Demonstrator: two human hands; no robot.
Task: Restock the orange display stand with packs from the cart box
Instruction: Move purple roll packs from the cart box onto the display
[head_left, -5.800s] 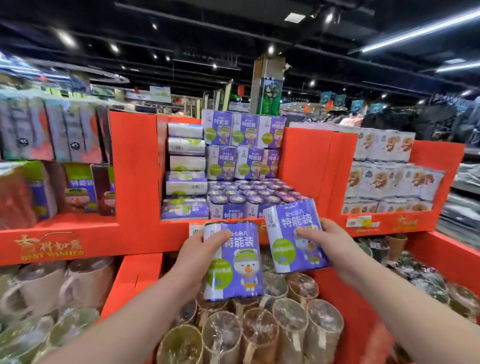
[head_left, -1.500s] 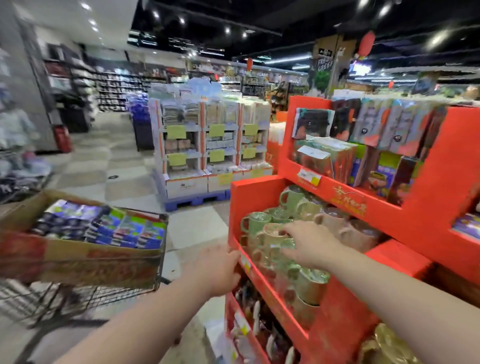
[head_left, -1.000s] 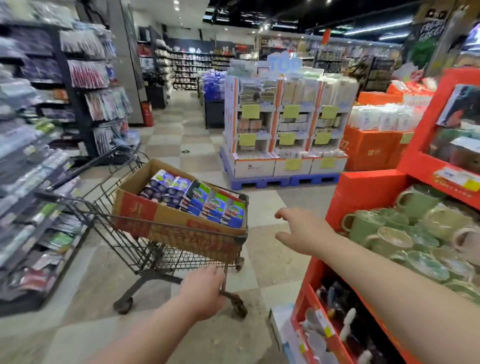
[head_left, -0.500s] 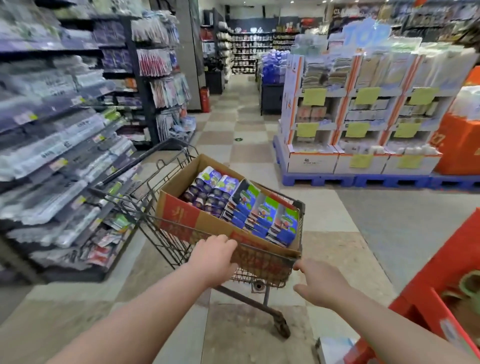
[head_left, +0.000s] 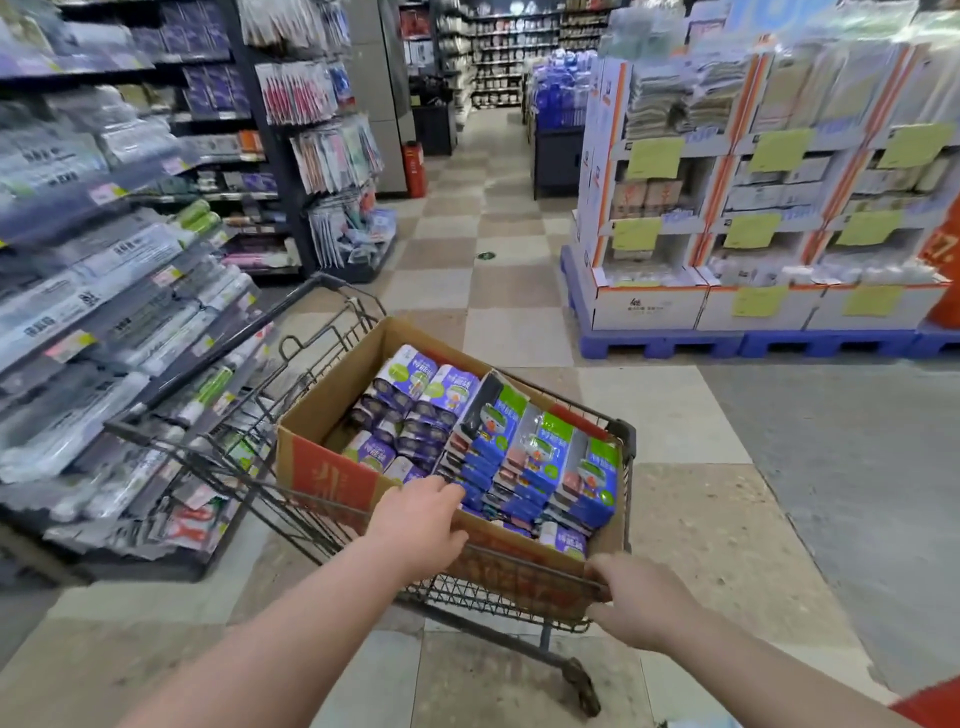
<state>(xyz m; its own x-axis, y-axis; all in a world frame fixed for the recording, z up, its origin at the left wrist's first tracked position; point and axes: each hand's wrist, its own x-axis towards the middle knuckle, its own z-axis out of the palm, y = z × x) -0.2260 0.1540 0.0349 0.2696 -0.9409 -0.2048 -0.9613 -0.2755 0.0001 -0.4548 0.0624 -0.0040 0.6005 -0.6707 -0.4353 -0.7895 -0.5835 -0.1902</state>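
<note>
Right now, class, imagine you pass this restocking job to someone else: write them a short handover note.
Left hand: open, reaching over the cardboard box rim, fingers touching the blue packs; nothing gripped.
Right hand: open, at the near rim of the cart.
The box sits in the cart, well filled; purple packs lie at its far end.
Done: hands are at the box.
Left: grip packs and carry them to the orange stand, barely in view at lower right.
</note>
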